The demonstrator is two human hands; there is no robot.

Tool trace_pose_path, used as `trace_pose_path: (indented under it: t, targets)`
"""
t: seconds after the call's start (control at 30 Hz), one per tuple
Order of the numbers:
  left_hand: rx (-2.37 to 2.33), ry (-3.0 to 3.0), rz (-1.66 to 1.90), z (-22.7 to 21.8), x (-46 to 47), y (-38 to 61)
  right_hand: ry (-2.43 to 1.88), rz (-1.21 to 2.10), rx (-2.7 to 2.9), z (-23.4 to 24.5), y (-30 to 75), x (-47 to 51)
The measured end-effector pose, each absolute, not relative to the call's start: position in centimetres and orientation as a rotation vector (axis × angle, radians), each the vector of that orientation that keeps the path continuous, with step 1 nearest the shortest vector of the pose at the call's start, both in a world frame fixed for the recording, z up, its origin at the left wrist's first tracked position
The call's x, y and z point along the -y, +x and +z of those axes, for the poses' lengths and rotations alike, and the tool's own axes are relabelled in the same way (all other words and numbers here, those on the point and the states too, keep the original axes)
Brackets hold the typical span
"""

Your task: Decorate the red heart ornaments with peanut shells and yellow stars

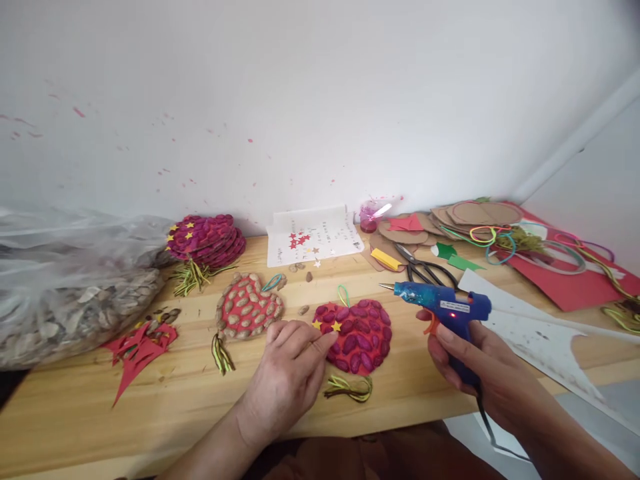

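My right hand (475,363) is wrapped round the grip of a blue hot glue gun (443,303), its nozzle pointing left above the table and its red light on. My left hand (290,367) lies on the wooden table (75,413) with fingers stretched out, the fingertips pressing the left edge of a red heart ornament (357,333) covered in magenta shells with two yellow stars. A green loop sticks out of the heart's top, and a yellow-green tassel (350,388) lies below it. A second heart (249,307) with plain tan shells lies to the left.
A plastic bag of shells (70,293) fills the left. A stack of finished magenta hearts (205,239) sits by the wall. Red paper scraps (137,350), a sheet with star stickers (313,235), black scissors (425,268), cardboard cutouts (470,217), coloured cords and red paper (570,283) lie around.
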State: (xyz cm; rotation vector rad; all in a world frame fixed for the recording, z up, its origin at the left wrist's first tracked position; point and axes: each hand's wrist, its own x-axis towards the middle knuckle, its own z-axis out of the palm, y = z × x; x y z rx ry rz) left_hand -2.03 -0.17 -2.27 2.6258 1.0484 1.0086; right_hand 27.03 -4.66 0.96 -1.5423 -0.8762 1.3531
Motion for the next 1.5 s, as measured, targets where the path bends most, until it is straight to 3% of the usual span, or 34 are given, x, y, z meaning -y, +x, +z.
trace_pose_path:
  t: [0.57,1.5]
  targets:
    - [-0.951,2.600,1.095,-2.3,-0.3,-2.7,-1.444,1.225,0.674,2.0,30.2,6.0]
    - [-0.844,2.675,1.099,-2.8,-1.3,-3.6,-2.456,0.411,0.953,1.8,36.2,9.0]
